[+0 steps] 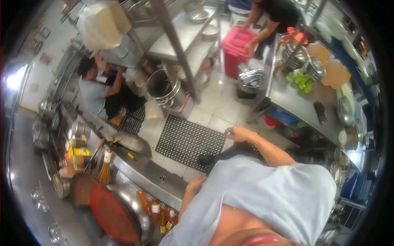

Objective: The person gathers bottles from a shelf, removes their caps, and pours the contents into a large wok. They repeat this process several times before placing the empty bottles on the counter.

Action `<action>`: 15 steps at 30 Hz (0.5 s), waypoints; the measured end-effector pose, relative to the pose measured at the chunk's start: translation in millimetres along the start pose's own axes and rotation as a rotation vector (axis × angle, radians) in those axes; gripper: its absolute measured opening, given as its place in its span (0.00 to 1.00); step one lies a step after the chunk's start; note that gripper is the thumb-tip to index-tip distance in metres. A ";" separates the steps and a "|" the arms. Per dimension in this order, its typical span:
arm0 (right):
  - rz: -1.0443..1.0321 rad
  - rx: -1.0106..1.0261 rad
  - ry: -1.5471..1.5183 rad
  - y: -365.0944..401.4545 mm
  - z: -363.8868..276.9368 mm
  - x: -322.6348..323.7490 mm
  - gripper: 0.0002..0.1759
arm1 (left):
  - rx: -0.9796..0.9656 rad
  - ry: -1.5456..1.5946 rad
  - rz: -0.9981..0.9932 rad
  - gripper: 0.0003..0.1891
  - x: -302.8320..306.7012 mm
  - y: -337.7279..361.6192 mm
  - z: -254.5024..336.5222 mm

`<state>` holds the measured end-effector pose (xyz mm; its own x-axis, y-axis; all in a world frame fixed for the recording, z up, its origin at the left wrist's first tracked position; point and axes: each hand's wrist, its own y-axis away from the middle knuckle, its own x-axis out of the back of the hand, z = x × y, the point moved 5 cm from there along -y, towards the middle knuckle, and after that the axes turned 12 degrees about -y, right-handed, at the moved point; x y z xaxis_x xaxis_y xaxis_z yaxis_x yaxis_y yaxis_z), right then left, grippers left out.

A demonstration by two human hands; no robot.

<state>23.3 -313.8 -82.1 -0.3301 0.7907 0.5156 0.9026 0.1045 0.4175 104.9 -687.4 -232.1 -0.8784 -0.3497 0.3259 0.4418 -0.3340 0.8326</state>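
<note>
My right hand [240,133] hangs out in front of my body above the floor, its fingers loosely bent. I see nothing in it. My left hand [196,184] is low beside the steel cooking counter's edge, partly covered by my grey shirt [262,188]; its fingers are too hidden to read. Below the hands lies a black perforated rubber mat [189,140]. On the counter to my left are a red-brown round pan or lid [113,213], several sauce bottles [156,207] and a bamboo brush [105,168].
A co-worker in grey [93,90] crouches at the left near a large steel pot [163,84]. Another person in black [281,14] handles a pink lidded bin [236,45]. The steel prep table [297,104] at right bears green vegetables [301,80] and stacked bowls [295,55].
</note>
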 end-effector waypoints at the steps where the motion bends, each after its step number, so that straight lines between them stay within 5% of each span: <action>1: 0.029 -0.014 -0.028 15.7 -8.0 19.4 0.18 | -0.003 0.017 0.025 0.20 2.2 -0.5 10.8; 4: 0.132 0.032 0.079 57.4 30.7 45.7 0.17 | -0.149 -0.212 0.048 0.16 8.6 -24.3 50.1; 5: 0.152 0.045 0.124 68.3 52.5 50.0 0.17 | -0.207 -0.256 0.181 0.14 13.6 -36.8 62.2; 6: 0.179 0.061 0.165 76.5 69.7 55.1 0.17 | -0.361 -0.280 0.523 0.11 26.7 -33.0 90.8; 8: 0.276 0.022 -0.029 107.0 87.8 62.1 0.16 | -0.242 0.260 0.423 0.12 38.1 -35.3 131.4; 10: 0.285 -0.062 -0.104 139.3 84.2 65.1 0.15 | -0.306 0.430 0.354 0.13 43.4 -35.5 172.6; 15: 0.269 -0.134 -0.272 142.8 102.6 51.0 0.13 | -0.379 0.447 0.245 0.16 71.7 -41.1 215.5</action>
<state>163.7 -196.6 -72.9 0.0144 0.9116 0.4108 0.8969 -0.1934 0.3978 -15.5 -510.2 -146.5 -0.6192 -0.7593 0.2003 0.7261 -0.4565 0.5142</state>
